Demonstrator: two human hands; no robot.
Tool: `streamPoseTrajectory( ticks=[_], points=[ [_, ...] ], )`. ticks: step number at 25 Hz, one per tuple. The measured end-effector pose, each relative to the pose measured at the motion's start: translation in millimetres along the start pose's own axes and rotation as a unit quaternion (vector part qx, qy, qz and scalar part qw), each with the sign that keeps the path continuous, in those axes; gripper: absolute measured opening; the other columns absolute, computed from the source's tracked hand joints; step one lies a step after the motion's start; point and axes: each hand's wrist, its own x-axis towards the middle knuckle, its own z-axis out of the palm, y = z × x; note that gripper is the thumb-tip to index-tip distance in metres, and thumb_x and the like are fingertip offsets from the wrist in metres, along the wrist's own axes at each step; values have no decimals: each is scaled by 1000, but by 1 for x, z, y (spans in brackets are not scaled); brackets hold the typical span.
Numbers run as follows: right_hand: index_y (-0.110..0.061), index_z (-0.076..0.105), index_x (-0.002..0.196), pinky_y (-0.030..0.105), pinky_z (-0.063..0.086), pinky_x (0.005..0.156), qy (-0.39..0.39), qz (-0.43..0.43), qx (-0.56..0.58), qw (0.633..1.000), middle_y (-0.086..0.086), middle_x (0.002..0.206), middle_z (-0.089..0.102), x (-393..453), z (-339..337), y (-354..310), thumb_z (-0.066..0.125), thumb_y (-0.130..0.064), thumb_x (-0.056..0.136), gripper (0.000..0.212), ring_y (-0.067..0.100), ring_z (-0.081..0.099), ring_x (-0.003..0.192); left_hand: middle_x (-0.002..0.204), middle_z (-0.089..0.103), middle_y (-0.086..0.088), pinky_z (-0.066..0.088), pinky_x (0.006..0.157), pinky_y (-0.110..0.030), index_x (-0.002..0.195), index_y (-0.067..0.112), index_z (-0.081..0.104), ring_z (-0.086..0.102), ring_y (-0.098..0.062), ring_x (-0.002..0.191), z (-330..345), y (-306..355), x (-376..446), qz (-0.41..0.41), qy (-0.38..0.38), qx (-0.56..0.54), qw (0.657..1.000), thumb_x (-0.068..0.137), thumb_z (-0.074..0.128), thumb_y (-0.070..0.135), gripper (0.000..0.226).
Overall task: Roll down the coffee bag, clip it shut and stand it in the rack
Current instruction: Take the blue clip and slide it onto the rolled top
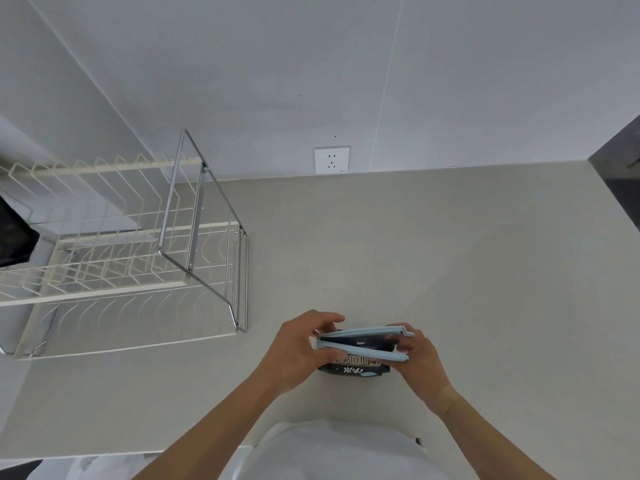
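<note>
Coffee bag (353,366) stands on the counter (433,258), rolled down, pale blue clip (363,344) straddling its top but gaping. Left hand (298,348) and right hand (417,355) pinch the clip's ends. Closing and racking in the dish rack (114,244) remain.

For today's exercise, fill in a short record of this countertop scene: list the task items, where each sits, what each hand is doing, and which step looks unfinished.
coffee bag: black coffee bag, on the counter in front of the person
clip: light blue clip, its two bars spread either side of the bag's top, not yet closed
left hand: left hand holds the clip's hinge end
right hand: right hand holds the clip's open end
rack: wire rack on the counter, to the left
wall: socket above the counter
unfinished: clip closing, bag into rack
</note>
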Motion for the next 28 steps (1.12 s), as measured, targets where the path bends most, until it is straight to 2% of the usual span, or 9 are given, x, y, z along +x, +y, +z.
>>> streamPoseTrajectory(
  ticks=[3,6,9,13,18,23,28],
  points=[
    [-22,68,91,14,52,63,15,17,12,1000,-2,87,70,-1,2,2,81,0,68,34,5,65,74,101,55,15,50,80,-23,117,34,64,57,-4,92,8,15,13,35,-66,133,988,73,78,41,46],
    [-21,67,89,16,53,64,29,37,4,999,-3,85,70,1,3,-1,86,-11,65,33,6,67,72,98,54,17,47,70,-22,106,34,67,54,-4,84,17,24,21,94,-48,197,975,73,72,47,36],
    [-23,70,94,22,56,71,36,41,40,998,-5,89,73,-5,-3,-5,90,-21,60,38,11,69,81,95,55,18,49,70,-25,101,32,68,55,-5,82,20,22,23,111,-38,180,977,73,72,46,32],
    [-43,67,105,20,50,81,30,14,36,999,-15,107,71,-23,-21,-5,86,-35,63,47,4,61,102,94,55,19,51,73,-28,104,30,70,55,-6,83,18,18,25,117,-44,197,972,75,75,46,34],
    [-45,73,92,16,44,77,68,16,14,997,-13,99,71,-22,-23,-6,84,-36,64,31,6,60,95,92,55,19,52,73,-32,103,28,71,56,-8,84,17,18,25,124,-50,206,969,76,76,42,31],
    [-47,73,84,9,41,70,89,-12,1,996,-16,91,72,-19,-21,-3,84,-34,64,27,8,58,92,91,58,17,52,70,-33,100,29,72,55,-7,82,18,19,24,124,-49,197,971,76,76,40,26],
    [-43,73,80,6,40,73,105,-14,13,994,-14,92,70,-20,-18,1,85,-28,64,25,4,55,92,89,55,20,52,72,-32,98,29,72,55,-5,82,18,19,23,122,-49,191,973,77,77,38,24]
  ],
)
